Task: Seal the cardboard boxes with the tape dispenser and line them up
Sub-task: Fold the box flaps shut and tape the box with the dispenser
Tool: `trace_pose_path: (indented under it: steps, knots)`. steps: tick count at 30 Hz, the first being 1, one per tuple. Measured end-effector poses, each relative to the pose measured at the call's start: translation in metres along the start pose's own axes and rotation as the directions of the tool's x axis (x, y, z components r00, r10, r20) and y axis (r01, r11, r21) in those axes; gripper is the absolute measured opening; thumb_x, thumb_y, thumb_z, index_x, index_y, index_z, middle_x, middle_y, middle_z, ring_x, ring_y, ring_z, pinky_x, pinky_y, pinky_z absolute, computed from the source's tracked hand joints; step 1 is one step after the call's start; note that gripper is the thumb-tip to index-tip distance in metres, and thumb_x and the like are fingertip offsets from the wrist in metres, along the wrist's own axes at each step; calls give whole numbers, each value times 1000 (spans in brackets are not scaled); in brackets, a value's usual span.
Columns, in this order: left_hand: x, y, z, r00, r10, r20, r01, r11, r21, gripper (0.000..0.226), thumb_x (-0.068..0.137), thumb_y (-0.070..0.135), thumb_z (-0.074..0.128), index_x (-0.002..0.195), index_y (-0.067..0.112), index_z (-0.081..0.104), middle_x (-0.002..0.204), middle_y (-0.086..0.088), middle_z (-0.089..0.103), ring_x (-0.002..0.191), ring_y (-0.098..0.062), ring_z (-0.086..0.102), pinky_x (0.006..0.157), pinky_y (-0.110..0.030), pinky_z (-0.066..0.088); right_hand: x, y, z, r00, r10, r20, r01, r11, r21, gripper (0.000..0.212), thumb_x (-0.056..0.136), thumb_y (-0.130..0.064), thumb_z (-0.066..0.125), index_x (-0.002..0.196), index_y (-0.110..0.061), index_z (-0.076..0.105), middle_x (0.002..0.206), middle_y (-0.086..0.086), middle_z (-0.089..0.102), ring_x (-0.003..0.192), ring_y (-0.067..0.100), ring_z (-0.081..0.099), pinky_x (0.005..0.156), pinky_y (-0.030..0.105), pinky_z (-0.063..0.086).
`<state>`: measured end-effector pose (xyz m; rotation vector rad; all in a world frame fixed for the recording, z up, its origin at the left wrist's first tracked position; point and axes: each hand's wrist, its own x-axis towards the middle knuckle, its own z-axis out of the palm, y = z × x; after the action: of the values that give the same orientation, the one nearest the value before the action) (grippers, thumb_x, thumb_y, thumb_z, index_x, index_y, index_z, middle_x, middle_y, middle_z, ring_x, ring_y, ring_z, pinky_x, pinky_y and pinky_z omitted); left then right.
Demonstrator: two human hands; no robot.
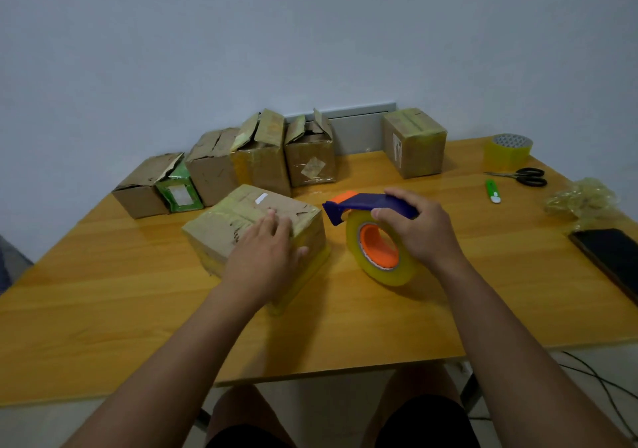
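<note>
Head view.

Wooden table [103,326]: bears all items listed.

Near box [241,226], cardboard, taped along its edges, flaps closed, lying near table centre. Left hand [266,257] rests flat on its top, fingers straight and together, thumb over the right edge.

Tape dispenser [369,206], blue body with orange front end, carrying a yellowish tape roll [379,250] with orange core; stands on the table just right of the near box. Right hand [421,230] grips the handle from above, fingers curled round it.

Back row, left to centre: four cardboard boxes [255,157] side by side, top flaps open or loose. One sealed box [414,143] stands apart at back right.

Right side: spare tape roll [511,152], scissors [524,175], green utility knife [492,191], crumpled used tape [583,199], dark phone [611,257] at the edge.
</note>
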<state>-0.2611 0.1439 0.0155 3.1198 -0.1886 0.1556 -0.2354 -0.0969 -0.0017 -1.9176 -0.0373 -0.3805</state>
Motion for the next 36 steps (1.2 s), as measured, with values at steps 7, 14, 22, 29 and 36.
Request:
trace_pose_path:
  steps: [7,14,22,29,36]
  knots:
    - [-4,-21,-11,988,134,74,-134,991,-5,53,101,38,42,148,26,23,161,3,20,145,-18,23,111,-37,30,-9,4,19,998,-16,-55,19,999,49,49,82,-34,75,128,-26,62,114,-10,63,100,6,59,70,0,42]
    - [4,-31,2,983,178,-55,-176,984,25,57,96,58,37,146,32,31,156,4,34,139,-18,38,102,-39,43,-16,11,25,989,-18,-147,29,996,79,55,82,-39,75,133,-24,59,119,-10,62,97,1,59,72,6,47]
    - [10,-46,7,948,307,-86,-298,948,110,69,91,67,22,148,32,36,152,1,38,140,-22,38,112,-38,29,-19,16,27,981,-24,-193,43,994,97,57,83,-39,73,136,-23,56,122,-11,60,102,3,59,75,9,46]
    - [20,-51,5,959,283,-29,-277,953,123,72,91,63,20,153,28,18,161,3,17,149,-15,11,120,-35,7,-20,18,26,973,-15,-229,43,992,117,55,85,-35,72,136,-24,55,122,-10,59,100,2,59,76,11,47]
    - [12,-47,11,973,219,-69,-209,969,132,72,99,51,39,155,17,8,162,-7,7,148,-24,7,119,-37,14,-28,17,30,978,-58,-202,80,991,104,63,80,-46,72,136,-25,54,119,-15,58,102,-7,57,73,10,50]
